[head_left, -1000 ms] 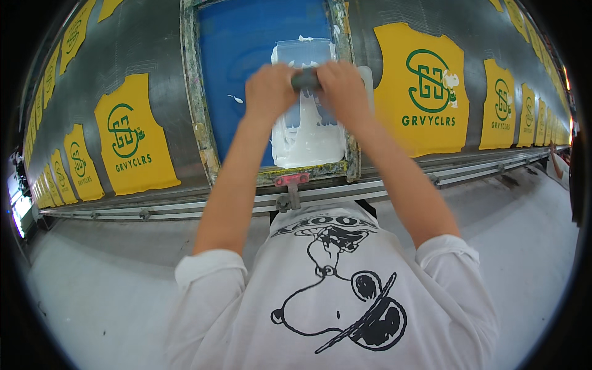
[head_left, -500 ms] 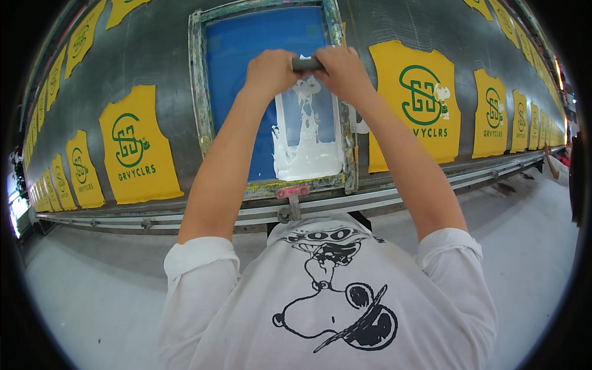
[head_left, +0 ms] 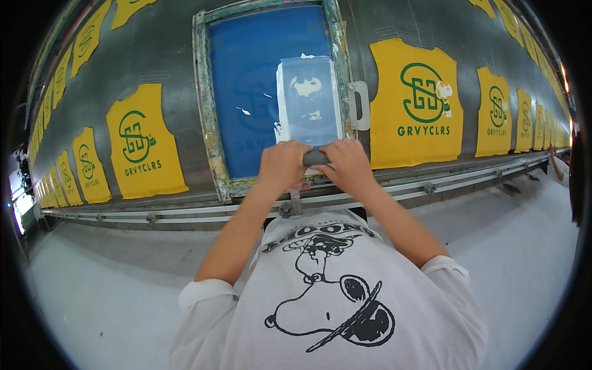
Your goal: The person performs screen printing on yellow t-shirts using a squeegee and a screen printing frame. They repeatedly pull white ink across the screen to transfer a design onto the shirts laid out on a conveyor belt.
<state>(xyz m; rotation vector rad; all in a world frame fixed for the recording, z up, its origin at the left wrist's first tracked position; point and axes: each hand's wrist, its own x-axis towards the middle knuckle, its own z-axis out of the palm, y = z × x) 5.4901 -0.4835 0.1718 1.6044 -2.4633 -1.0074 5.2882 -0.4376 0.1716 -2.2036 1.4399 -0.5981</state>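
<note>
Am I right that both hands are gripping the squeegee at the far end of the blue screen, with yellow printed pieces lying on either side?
Not quite: the head view shows the left hand and right hand gripping the squeegee at the near end of the blue screen, by the body. Yellow printed pieces do lie on either side.

The printing screen [head_left: 271,92] lies on the long table [head_left: 172,55], frame edges at 9 and 3 o'clock. The squeegee [head_left: 316,156] rests on its mesh at the 6 o'clock end, left hand [head_left: 282,163] at 9 o'clock of the handle, right hand [head_left: 349,161] at 3 o'clock. Printed fabric panels [head_left: 418,102] lie beside the frame on both sides. A rail [head_left: 431,188] runs along the near table edge.
</note>
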